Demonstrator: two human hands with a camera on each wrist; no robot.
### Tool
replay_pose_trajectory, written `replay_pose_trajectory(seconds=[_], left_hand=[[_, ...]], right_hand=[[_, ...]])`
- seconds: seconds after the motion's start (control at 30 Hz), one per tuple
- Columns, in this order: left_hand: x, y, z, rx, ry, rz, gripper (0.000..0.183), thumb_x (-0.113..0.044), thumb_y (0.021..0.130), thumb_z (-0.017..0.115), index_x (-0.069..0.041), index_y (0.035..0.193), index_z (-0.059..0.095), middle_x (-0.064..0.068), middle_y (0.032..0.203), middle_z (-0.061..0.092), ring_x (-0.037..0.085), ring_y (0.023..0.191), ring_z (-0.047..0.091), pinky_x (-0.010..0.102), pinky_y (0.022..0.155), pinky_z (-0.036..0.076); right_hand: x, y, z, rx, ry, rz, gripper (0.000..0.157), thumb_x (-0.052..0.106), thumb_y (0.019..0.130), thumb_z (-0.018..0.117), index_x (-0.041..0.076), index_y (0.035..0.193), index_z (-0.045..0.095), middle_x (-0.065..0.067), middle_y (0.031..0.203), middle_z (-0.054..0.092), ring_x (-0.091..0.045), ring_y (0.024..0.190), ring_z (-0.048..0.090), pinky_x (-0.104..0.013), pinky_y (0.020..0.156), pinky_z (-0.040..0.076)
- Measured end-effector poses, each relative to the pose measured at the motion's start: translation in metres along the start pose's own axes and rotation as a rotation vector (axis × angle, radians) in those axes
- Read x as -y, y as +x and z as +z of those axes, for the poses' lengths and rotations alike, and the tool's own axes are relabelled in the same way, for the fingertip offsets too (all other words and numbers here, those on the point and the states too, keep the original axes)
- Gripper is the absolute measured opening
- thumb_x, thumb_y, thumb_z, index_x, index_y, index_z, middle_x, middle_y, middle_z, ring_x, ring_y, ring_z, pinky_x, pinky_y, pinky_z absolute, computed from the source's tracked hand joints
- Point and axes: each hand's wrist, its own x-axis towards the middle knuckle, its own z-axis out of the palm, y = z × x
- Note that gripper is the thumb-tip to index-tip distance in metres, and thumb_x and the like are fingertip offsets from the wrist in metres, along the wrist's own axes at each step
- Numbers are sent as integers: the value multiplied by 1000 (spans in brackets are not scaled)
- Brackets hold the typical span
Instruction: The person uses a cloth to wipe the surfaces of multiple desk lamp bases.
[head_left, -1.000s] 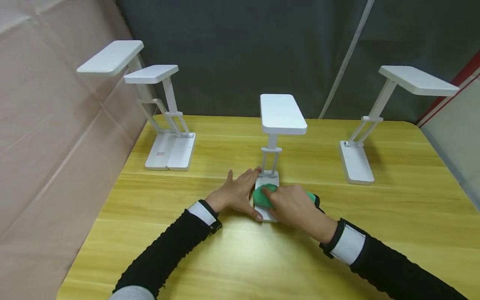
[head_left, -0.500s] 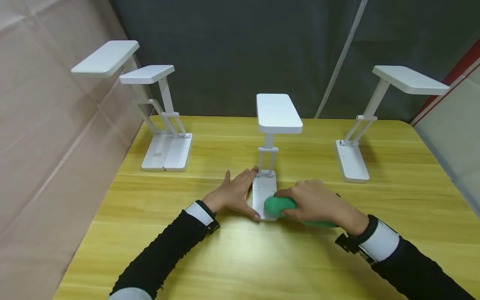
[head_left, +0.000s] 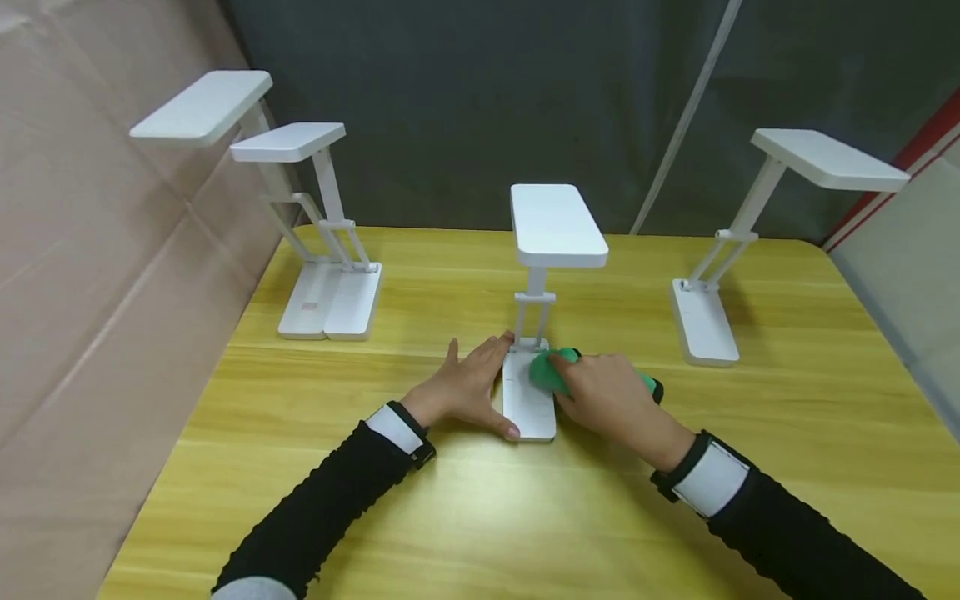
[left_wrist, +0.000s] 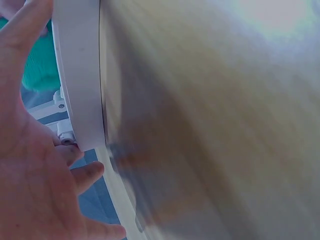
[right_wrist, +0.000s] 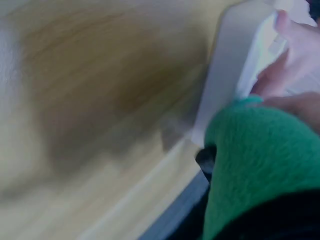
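Note:
A white desk lamp [head_left: 558, 227] stands at the middle of the table, its flat head raised over a narrow base [head_left: 529, 417]. My left hand [head_left: 467, 390] rests along the base's left side with the fingers spread, the thumb by the near corner and the fingertips by the far end. In the left wrist view, the base's side wall [left_wrist: 80, 65] runs beside the palm. My right hand [head_left: 611, 400] grips a fuzzy green cloth [head_left: 547, 373] with black edging and presses it on the base's upper right part. In the right wrist view, the cloth [right_wrist: 265, 155] hides most of that hand.
Two similar white lamps [head_left: 288, 143] stand side by side at the back left of the wooden table [head_left: 465, 517]. Another lamp [head_left: 705, 325] is at the right. A dark curtain [head_left: 450, 108] hangs behind, and a pale sheet [head_left: 97, 292] borders the left side.
My right hand wiped the cloth from the base's middle to its near right edge, then back up to its far right part. The left hand stays by the base.

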Motion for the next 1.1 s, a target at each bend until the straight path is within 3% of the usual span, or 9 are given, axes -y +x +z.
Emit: replay_pose_trajectory(seconds=[0.2, 0.33, 0.47, 0.57, 0.83, 1.1], left_hand=[[-1, 1, 0, -9, -6, 13, 129, -76, 56, 64, -11, 142, -8, 3, 150, -2, 19, 136, 3, 65, 99, -2], [-1, 1, 0, -7, -6, 0, 129, -77, 56, 63, -12, 142, -9, 2, 150, -2, 18, 136, 2, 64, 100, -3], [-1, 0, -1, 3, -5, -19, 130, -77, 55, 63, -13, 142, -9, 2, 150, -2, 18, 136, 1, 64, 100, -4], [-1, 1, -1, 21, 7, -25, 131, -78, 54, 63, -13, 141, -11, 1, 150, -4, 17, 135, -1, 64, 100, -4], [-6, 23, -4, 6, 5, 10, 130, -76, 54, 65, -12, 142, -6, 3, 150, 1, 20, 136, 1, 66, 99, -2], [-13, 53, -10, 42, 23, 5, 128, -75, 56, 65, -13, 142, -7, 5, 150, 2, 19, 136, 1, 66, 100, -1]], right_hand=[[0, -17, -11, 105, 76, -37, 35, 35, 78, 67, 12, 103, 62, 8, 51, 37, -6, 43, 34, -25, 38, 31], [0, -35, -17, 159, 150, -122, 37, 40, 77, 67, 18, 105, 63, 12, 54, 41, -2, 46, 34, -23, 41, 31], [0, -51, -23, 247, 289, -226, 36, 38, 75, 69, 24, 108, 62, 15, 61, 48, 1, 48, 36, -21, 42, 32], [1, -60, -27, 293, 393, -248, 37, 37, 76, 68, 26, 110, 61, 17, 66, 50, 2, 49, 37, -21, 44, 33], [4, -73, -28, 255, 451, -259, 40, 42, 78, 65, 27, 115, 58, 18, 71, 52, 4, 51, 39, -19, 44, 33], [2, -81, -26, 251, 491, -259, 40, 40, 79, 65, 25, 116, 57, 18, 72, 52, 4, 52, 39, -18, 44, 32]])
